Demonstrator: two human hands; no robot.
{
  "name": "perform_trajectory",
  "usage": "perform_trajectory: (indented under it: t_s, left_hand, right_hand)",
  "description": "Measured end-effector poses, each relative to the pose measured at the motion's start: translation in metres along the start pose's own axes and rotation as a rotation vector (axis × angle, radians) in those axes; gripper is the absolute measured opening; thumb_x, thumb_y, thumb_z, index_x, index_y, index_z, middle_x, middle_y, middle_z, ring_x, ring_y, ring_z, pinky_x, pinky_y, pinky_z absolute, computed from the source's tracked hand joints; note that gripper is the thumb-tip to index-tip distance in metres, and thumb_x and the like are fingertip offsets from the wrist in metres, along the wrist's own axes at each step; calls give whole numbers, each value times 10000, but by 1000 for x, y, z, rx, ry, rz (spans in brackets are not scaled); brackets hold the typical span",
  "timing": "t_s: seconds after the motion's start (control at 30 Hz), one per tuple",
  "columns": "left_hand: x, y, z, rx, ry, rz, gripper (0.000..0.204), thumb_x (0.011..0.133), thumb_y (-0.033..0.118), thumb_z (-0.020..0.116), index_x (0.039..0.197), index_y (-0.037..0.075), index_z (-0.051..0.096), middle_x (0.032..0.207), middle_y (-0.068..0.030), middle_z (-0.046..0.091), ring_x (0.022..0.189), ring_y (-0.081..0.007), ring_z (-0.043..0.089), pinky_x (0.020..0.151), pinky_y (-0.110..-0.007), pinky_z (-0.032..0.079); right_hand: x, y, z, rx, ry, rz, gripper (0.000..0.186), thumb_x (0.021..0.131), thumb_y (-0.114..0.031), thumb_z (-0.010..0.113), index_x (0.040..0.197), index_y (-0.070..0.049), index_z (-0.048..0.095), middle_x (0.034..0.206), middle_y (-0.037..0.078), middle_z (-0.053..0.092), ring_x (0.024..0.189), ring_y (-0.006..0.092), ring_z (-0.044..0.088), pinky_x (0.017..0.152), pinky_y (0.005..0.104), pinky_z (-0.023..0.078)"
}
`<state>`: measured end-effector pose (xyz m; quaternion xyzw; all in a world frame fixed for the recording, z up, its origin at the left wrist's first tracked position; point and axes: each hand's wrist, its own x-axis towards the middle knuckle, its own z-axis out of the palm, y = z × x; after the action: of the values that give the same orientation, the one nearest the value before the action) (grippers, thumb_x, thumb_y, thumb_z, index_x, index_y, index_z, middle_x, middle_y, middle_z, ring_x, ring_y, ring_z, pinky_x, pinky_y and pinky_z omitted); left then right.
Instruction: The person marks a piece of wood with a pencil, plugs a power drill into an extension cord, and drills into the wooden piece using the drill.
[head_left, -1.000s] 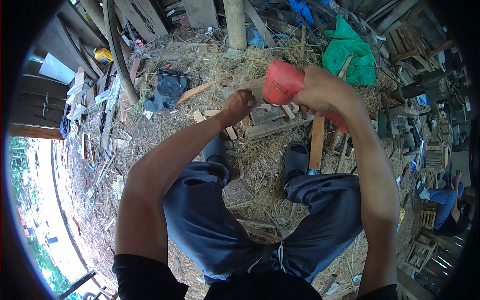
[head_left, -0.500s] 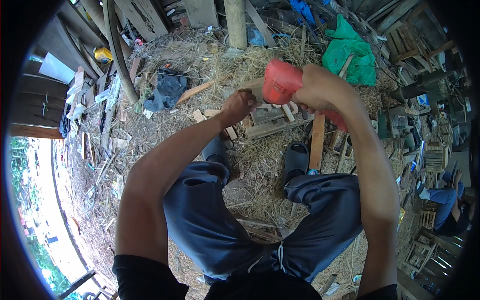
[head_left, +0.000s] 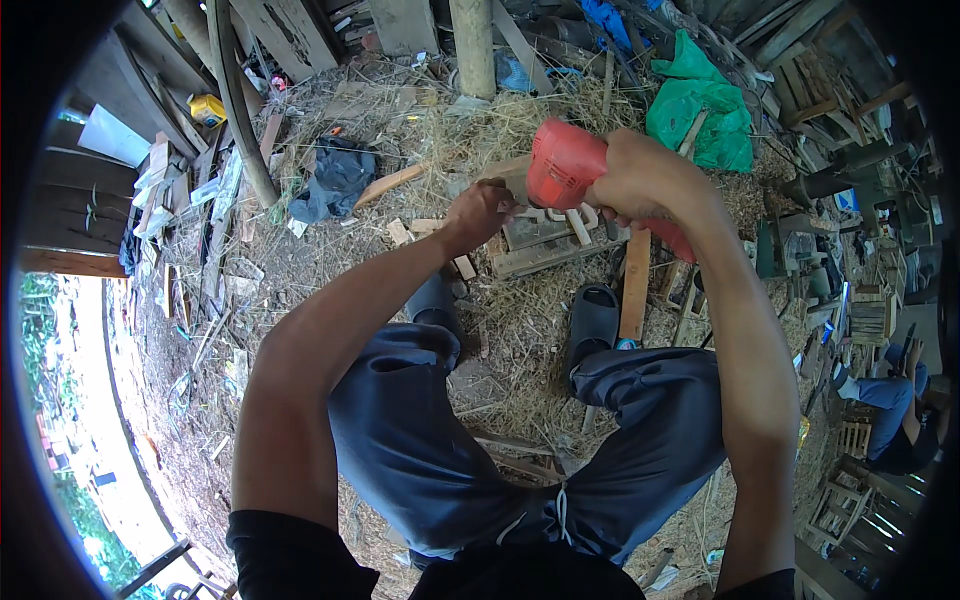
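A red power drill is gripped in my right hand, its body pointing left and its handle end showing red below my wrist. My left hand is closed just left of the drill's front end, fingers pinched. What those fingers hold is too small and partly hidden to tell. Under the drill lies a low wooden frame, with small wood pieces on and around it. A flat wooden board shows behind my left hand. The drill's tip is hidden from view.
A dark plastic bag lies left, near a wood strip. Beyond the drill are a green plastic bag and a wooden post. A plank rests beside my right sandal. Another person sits far right.
Almost nothing differs; both hands and the drill stay in nearly the same place, with only a very slight shift.
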<state>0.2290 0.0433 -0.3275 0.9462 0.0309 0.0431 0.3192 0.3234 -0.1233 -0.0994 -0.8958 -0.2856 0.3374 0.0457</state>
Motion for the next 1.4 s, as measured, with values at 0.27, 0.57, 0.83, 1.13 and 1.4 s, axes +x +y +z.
perform_trajectory:
  t_s: [0.27, 0.57, 0.83, 1.13, 1.4]
  left_hand:
    - [-2, 3, -1, 26, 4, 4, 156, 775, 148, 700, 888, 44, 674, 957, -90, 625, 906, -304, 615, 772, -397, 505]
    - [0, -12, 5, 11, 33, 169, 187, 736, 67, 683, 920, 39, 671, 991, -110, 632, 927, -305, 611, 811, -384, 509]
    - [9, -22, 11, -65, -96, 156, 219, 696, 24, 699, 913, 36, 678, 980, -118, 647, 942, -296, 610, 829, -383, 501]
    - [11, -21, 14, -69, -11, 154, 190, 652, 5, 714, 837, 42, 697, 900, -120, 657, 861, -288, 637, 777, -371, 518]
    - [6, -18, 12, -145, 94, 156, 167, 641, 93, 771, 787, 51, 703, 809, -116, 662, 749, -269, 651, 682, -356, 524]
  right_hand:
    - [4, 1, 3, 3, 23, -4, 211, 645, -44, 553, 789, 63, 664, 669, 165, 665, 594, 245, 676, 559, 364, 530]
    - [3, 5, 7, -3, 52, -48, 263, 679, -95, 595, 897, 51, 616, 668, 121, 644, 578, 201, 650, 538, 333, 517]
    - [2, 10, 13, 31, 172, -138, 322, 648, -103, 566, 893, 89, 649, 879, 267, 656, 849, 364, 666, 747, 418, 523]
    - [-12, 21, 8, 89, 180, -146, 348, 710, -130, 645, 1019, 17, 581, 764, 113, 654, 621, 192, 648, 568, 335, 524]
    - [-26, 27, 6, 199, 176, -143, 422, 646, -121, 592, 1030, 55, 607, 918, 246, 656, 890, 363, 651, 778, 407, 492]
